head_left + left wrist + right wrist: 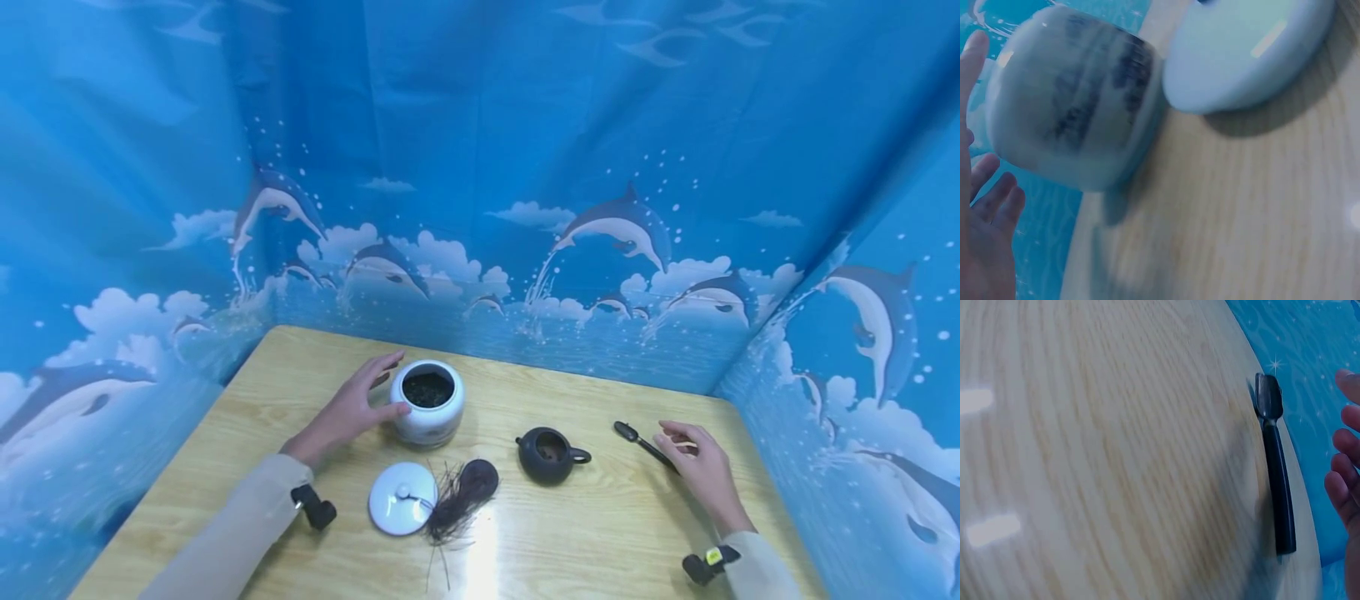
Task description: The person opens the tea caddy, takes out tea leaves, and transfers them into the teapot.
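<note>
We judge the jar (430, 422) slick, breakable — cup its sides; left hand (349, 415) spread beside it, right hand (703, 475) loose, well right of it.

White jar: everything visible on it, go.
The white jar looks ceramic: rounded, glossy, with a dark pattern on its side. Its mouth is uncovered, dark leafy contents inside. It stands upright on the wood-grain table, left of the dark teapot. The left hand spreads beside it; whether they touch is unclear.
</note>
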Motion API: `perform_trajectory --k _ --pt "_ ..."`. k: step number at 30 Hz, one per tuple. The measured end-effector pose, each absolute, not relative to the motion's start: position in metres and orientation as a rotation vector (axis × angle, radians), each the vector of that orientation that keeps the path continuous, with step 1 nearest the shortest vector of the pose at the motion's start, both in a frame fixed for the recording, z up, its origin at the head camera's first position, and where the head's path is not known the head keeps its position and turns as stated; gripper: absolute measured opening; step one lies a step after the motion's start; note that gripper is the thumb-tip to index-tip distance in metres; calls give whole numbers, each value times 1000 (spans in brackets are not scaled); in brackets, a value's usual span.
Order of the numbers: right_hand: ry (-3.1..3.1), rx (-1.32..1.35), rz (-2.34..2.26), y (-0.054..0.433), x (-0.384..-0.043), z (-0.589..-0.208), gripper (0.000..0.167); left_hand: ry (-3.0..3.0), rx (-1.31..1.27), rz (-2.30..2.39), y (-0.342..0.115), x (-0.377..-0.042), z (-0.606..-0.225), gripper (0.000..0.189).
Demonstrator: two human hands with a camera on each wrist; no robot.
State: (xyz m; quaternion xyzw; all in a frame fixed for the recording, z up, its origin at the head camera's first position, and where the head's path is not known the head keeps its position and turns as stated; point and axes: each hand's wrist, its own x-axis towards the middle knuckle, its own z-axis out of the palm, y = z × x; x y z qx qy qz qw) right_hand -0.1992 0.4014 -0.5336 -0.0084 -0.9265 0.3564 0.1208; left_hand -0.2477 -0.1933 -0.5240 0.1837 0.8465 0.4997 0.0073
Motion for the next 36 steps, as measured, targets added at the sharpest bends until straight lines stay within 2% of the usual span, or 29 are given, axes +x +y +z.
perform_trajectory --k 10,22,36 --pt "-2671 73 1080 382 -206 -528 42 2713 577 1552 -186 -247 -503 83" --pt "-2710 179 1165 345 -212 -518 46 2783 662 1468 -175 -244 -486 78" --pt "-2707 297 1269 312 -212 -515 47 2804 888 1484 -145 -236 -466 66"
